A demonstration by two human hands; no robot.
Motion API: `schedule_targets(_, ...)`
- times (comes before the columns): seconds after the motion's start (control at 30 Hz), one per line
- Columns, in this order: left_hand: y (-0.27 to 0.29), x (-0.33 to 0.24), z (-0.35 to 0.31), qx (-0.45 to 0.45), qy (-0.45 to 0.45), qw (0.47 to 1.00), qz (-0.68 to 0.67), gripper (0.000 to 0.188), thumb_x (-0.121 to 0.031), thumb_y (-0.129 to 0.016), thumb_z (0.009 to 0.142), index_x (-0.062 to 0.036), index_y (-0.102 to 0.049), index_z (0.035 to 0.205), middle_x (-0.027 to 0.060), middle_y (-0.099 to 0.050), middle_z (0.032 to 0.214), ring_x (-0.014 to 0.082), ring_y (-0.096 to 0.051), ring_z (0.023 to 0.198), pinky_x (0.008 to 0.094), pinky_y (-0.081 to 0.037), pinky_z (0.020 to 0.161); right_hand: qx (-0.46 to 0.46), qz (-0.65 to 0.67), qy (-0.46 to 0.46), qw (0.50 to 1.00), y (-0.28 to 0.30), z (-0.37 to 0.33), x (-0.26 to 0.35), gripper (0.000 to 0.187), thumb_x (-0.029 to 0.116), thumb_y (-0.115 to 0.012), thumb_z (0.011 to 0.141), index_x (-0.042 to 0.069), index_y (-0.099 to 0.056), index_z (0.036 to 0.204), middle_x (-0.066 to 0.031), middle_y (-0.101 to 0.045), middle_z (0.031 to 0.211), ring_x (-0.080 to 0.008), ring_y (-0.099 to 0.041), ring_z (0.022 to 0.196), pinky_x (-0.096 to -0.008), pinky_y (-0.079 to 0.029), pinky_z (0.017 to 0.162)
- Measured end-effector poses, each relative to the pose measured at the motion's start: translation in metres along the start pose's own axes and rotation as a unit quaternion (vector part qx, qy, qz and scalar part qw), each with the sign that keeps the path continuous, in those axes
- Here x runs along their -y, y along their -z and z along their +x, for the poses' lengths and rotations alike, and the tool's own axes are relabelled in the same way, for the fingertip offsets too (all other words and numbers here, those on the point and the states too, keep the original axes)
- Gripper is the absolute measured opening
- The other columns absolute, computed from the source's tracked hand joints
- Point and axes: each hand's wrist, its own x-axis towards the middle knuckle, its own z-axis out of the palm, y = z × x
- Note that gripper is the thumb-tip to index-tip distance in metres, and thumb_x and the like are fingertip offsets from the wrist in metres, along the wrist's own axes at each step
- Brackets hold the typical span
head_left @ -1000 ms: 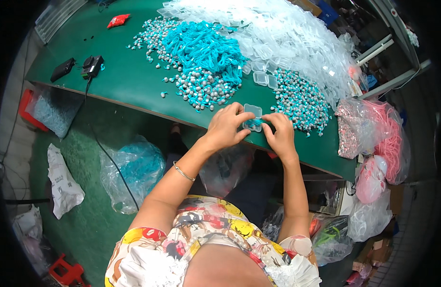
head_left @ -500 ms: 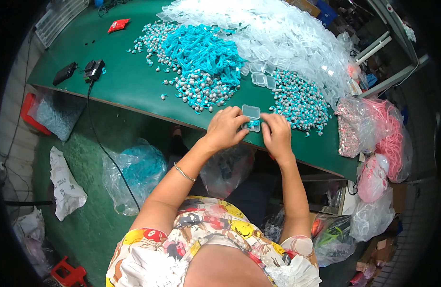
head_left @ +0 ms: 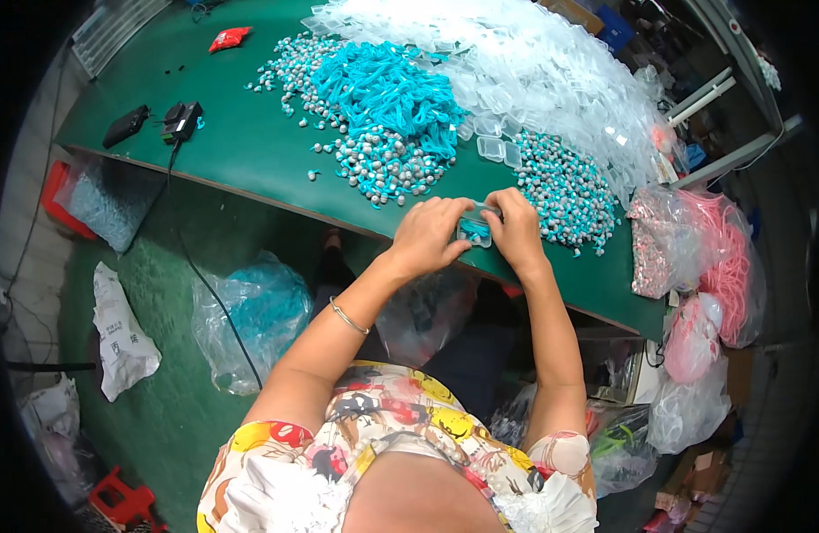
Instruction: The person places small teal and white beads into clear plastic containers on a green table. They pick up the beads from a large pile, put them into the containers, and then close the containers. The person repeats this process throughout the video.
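A small clear plastic box [head_left: 474, 238] with blue cord inside sits at the table's near edge between my two hands. My left hand [head_left: 427, 238] grips its left side, thumb low and fingers along the top. At the box's hinged lid [head_left: 482, 211] is my right hand [head_left: 517, 233], its fingers bent onto the lid, which stands tilted and partly hidden by them. Beyond my left hand lies a heap of grey beads with blue ends [head_left: 387, 164], with a pile of blue cords [head_left: 387, 93] behind it. More grey and blue pieces [head_left: 565, 191] are heaped right of my right hand.
A large mound of clear boxes [head_left: 525, 67] covers the far right of the green table [head_left: 241, 151]. A black device [head_left: 180, 122] with a cable stands at left, near a red packet [head_left: 229, 38]. Bags of pink cords [head_left: 724, 275] hang over the right end.
My right hand has moved up and over the lid, which was standing wide open and now leans in toward the box. My left hand keeps its hold. The whole view has shifted slightly.
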Motion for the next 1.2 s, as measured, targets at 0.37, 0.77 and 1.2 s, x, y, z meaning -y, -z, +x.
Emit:
schedule_targets(0.37, 0.003, -0.002, 0.001, 0.012, 0.034, 0.999, -0.009, 0.047, -0.02, -0.083, 0.069, -0.0057, -0.055, 0.105, 0.0104, -0.06, 0.088, 0.0328, -0.06, 0.089, 0.0428, -0.047, 0.075, -0.007, 0.012, 0.067, 0.998, 0.006, -0.022, 0.005, 0.018, -0.001, -0.067, 0.078, 0.001, -0.066, 0.096, -0.0146, -0.063, 0.089, -0.0347, -0.062, 0.084, -0.0432, -0.051, 0.073)
schedule_targets(0.77, -0.003, 0.002, 0.001, -0.016, -0.014, 1.0, 0.023, 0.028, -0.023, -0.075, 0.08, -0.0062, -0.065, 0.1, 0.0093, -0.06, 0.092, 0.0316, -0.061, 0.087, 0.0427, -0.05, 0.074, -0.02, 0.043, 0.068, 0.997, -0.003, -0.046, 0.007, 0.035, 0.002, -0.071, 0.078, 0.0, -0.064, 0.112, -0.0159, -0.061, 0.1, -0.034, -0.06, 0.093, -0.0424, -0.05, 0.08)
schedule_targets(1.2, 0.0, 0.012, -0.005, -0.037, 0.022, 0.992, -0.119, 0.016, -0.018, -0.067, 0.089, -0.0026, -0.066, 0.091, 0.0121, -0.057, 0.078, 0.0299, -0.059, 0.069, 0.038, -0.047, 0.061, 0.108, 0.209, -0.063, 0.97, 0.002, -0.025, 0.017, 0.015, 0.009, -0.065, 0.091, -0.002, -0.066, 0.102, -0.0092, -0.059, 0.085, -0.0171, -0.058, 0.076, -0.0299, -0.045, 0.067)
